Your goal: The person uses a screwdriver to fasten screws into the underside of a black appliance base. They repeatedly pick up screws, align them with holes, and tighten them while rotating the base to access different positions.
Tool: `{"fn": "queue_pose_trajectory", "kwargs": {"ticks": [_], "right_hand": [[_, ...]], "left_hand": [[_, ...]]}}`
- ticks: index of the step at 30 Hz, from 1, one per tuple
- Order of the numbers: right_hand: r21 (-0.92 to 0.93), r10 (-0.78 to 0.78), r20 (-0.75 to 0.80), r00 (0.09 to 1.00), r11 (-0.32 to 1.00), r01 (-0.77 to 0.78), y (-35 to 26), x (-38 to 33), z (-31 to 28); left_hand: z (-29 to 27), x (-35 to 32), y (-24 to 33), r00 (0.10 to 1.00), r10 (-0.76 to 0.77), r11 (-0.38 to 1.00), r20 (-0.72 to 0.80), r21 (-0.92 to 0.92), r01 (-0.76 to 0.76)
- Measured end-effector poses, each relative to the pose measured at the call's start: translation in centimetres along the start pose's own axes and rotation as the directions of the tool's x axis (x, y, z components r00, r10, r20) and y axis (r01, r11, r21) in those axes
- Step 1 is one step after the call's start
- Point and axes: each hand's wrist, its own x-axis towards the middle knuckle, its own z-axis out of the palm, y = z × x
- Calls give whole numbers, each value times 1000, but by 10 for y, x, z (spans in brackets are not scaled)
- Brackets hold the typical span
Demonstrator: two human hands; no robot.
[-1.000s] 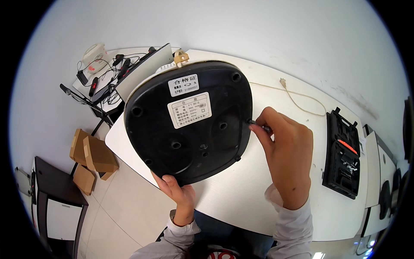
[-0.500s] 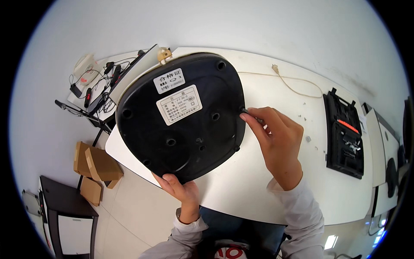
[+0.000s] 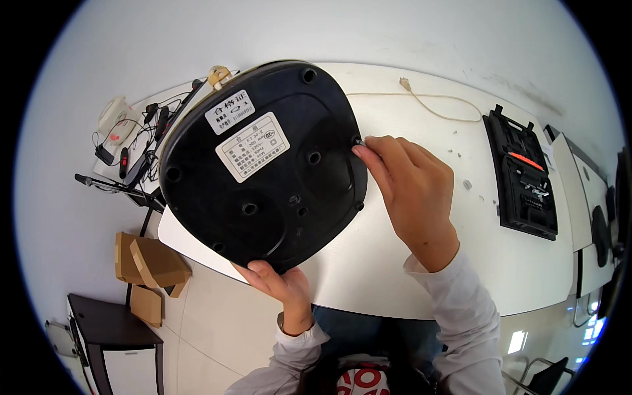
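Observation:
A black, rounded fan base (image 3: 263,191) is tipped up so that its underside, with two white labels and several round holes, faces me. My left hand (image 3: 282,284) grips its lower edge, thumb on the underside and the other fingers hidden behind. At the right edge, my right hand (image 3: 415,187) pinches a short, dark, rod-shaped tool (image 3: 359,142), its tip against a hole near the rim. Most of that tool is covered by my fingers. A tan fitting (image 3: 218,76) shows at the base's upper left.
On the white table (image 3: 395,276) lie a pale cord with a plug (image 3: 405,84), small grey bits (image 3: 467,184) and an opened black tool case (image 3: 523,178). Tangled black cables (image 3: 148,128) are at the far left. A cardboard box (image 3: 155,260) sits on the floor.
The fan base has shifted up and left in view, partly with the whole scene. My right hand has moved along with it, and its fingers now cover more of the tool.

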Motion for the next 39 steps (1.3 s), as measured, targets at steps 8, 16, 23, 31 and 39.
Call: {"fn": "queue_pose_trajectory", "kwargs": {"ticks": [8,16,23,31,39], "right_hand": [[-208,-59,66,996,976,71,-3,-14,2],[-221,-51,172,984,971,89,2,-2,-3],[-64,20,127,992,998,-12,9,5,1],[17,-18,16,1000,1000,18,13,-1,1],[-19,-118,-26,993,993,117,15,-10,4]], "left_hand": [[3,2,2,999,22,998,23,58,-24],[3,-1,-1,998,36,999,46,-13,-35],[4,-1,1,998,18,998,53,-56,-15],[6,-1,0,998,30,997,51,-66,-27],[5,0,1,996,28,997,90,-71,-22]]}}
